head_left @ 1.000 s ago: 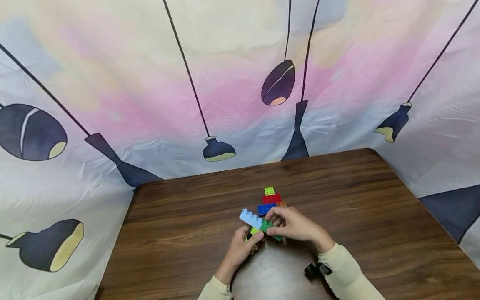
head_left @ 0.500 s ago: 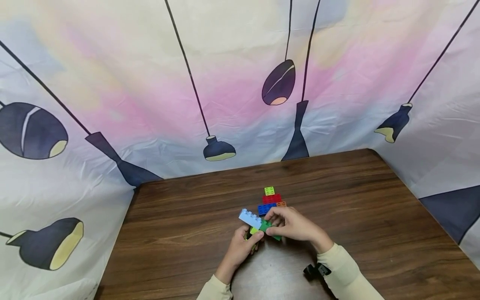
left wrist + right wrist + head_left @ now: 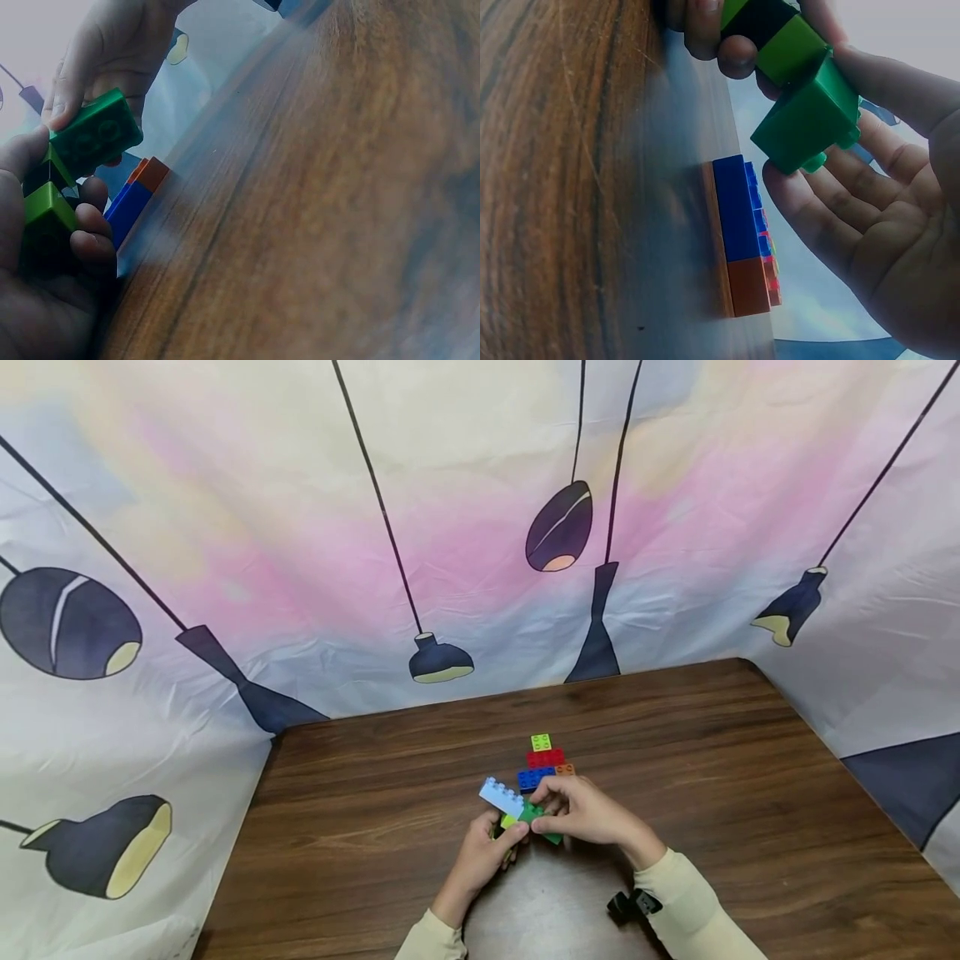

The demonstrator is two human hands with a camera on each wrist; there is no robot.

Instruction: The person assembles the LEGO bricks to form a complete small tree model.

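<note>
In the head view a light blue brick (image 3: 498, 796) and a green brick (image 3: 529, 811) sit end to end on a joined toy-brick piece held above the table. My left hand (image 3: 480, 853) grips its lower part, where lime (image 3: 793, 49) and black bricks (image 3: 760, 24) show in the right wrist view. My right hand (image 3: 591, 812) pinches the green brick between thumb and fingers; the studs face its palm. Both thumbs are close together at the piece. The left fingers cover part of the lower bricks.
Just beyond the hands lie a blue brick (image 3: 536, 779), an orange brick (image 3: 566, 769), a red brick (image 3: 545, 758) and a lime brick (image 3: 541, 742), set in rows. A patterned cloth (image 3: 480, 568) hangs behind the wooden table (image 3: 360, 827).
The hands and the held bricks keep nearly the same pose. The whole head view has shifted very slightly.
</note>
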